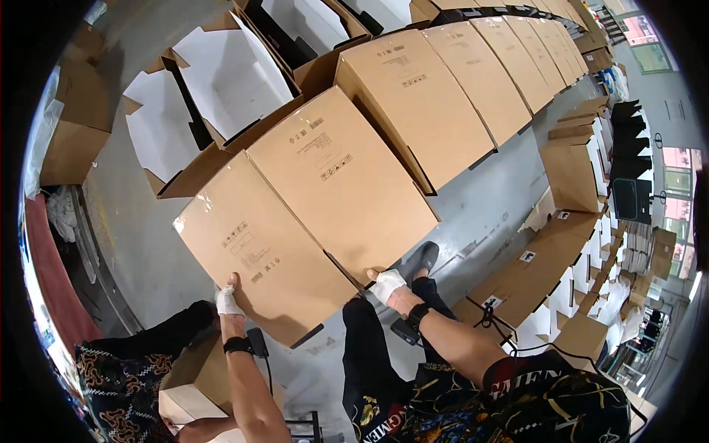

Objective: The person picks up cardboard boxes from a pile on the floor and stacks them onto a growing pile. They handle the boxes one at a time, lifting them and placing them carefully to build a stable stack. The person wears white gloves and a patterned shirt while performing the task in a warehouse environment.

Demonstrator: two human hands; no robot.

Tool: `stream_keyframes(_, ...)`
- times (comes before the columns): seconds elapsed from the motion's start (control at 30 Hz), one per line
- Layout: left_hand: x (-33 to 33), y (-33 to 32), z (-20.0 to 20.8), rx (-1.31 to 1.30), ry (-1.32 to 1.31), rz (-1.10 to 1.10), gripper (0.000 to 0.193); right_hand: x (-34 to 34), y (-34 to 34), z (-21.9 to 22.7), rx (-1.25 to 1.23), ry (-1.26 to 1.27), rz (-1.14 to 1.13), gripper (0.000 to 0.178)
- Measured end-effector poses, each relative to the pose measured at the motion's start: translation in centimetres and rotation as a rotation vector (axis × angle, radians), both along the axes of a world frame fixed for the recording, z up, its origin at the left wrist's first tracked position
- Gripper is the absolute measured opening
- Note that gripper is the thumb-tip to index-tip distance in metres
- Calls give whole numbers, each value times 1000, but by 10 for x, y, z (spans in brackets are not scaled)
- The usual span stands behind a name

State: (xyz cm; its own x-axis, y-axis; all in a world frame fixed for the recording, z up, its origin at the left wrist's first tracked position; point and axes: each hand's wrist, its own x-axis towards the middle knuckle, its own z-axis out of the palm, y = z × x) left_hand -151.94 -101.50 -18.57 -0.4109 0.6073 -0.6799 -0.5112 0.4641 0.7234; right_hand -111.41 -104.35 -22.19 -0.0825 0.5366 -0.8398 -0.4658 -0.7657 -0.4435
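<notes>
A closed brown cardboard box point(258, 244) with black printed marks is between my two hands. My left hand point(227, 299), partly covered in white, grips its near left edge, the thumb on top and the other fingers mostly hidden. At its near right corner, my right hand point(387, 285), in a similar white covering, is closed on the edge. Right against this box lies a second closed cardboard box point(340, 177), the seam between them running toward my right hand. Dark bands with small devices are strapped to both my wrists.
Closed boxes point(421, 103) continue in a row to the far right. Open white-lined boxes point(229, 74) stand behind. Further open cartons point(569, 177) line the right side. At lower left is another person in a patterned shirt point(125, 384), beside a carton point(199, 376).
</notes>
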Motion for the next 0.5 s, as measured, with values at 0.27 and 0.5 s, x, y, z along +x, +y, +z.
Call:
stream_keyframes(0.27, -55, 52, -27, 25, -44, 50, 42, -61, 58, 5, -1, 72, -278, 26)
stream_keyframes(0.5, -19, 62, -28, 34, 286, -18, 43, -39, 77, -8, -79, -190, -210, 28)
